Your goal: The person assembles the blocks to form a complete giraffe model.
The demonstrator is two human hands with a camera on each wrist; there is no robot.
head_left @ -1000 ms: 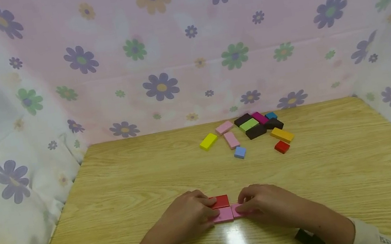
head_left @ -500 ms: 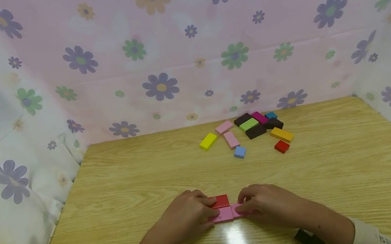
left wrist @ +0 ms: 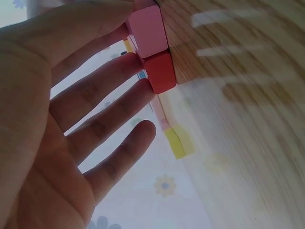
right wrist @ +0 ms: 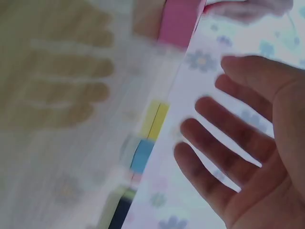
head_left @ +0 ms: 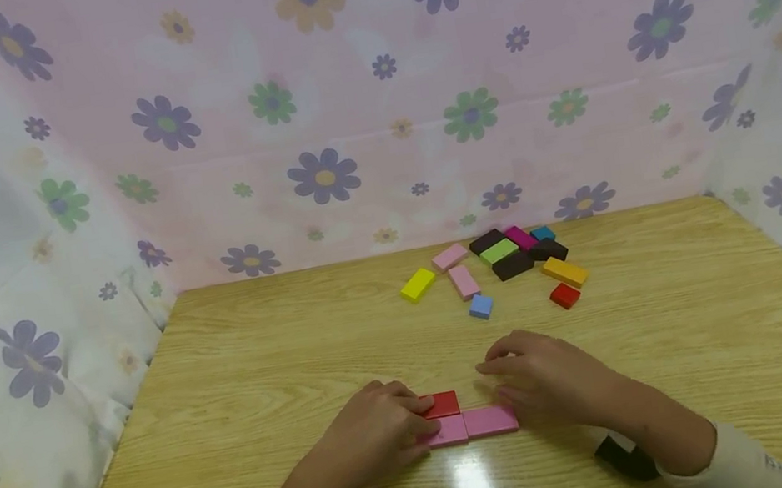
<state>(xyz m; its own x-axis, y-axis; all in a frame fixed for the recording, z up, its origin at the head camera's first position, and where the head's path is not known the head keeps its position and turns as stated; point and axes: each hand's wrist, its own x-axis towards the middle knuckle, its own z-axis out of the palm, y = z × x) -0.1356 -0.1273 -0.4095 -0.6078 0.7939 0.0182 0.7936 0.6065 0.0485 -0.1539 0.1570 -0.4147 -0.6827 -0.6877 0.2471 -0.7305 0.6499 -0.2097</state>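
In the head view, two pink blocks (head_left: pixel 491 421) lie end to end on the table. A red block (head_left: pixel 442 404) lies flat against the far side of the left pink one. My left hand (head_left: pixel 374 432) rests its fingertips on the red block and the left pink block (left wrist: pixel 148 32); the left wrist view shows its fingers fairly straight, touching from above. My right hand (head_left: pixel 558 377) is raised beside the right pink block, fingers loosely spread and holding nothing. The right wrist view shows a gap between those fingers and the pink block (right wrist: pixel 180 21).
Farther back lie a yellow block (head_left: pixel 417 285), a small blue block (head_left: pixel 480 306), a small red block (head_left: pixel 565 295), an orange block (head_left: pixel 565 272), a green block (head_left: pixel 499 251) and several black and other blocks. Floral cloth (head_left: pixel 371 112) hangs behind the wooden table (head_left: pixel 264 356).
My right hand has let go of the right pink block and moved up and slightly right, uncovering it. The left hand and the blocks stay in place.
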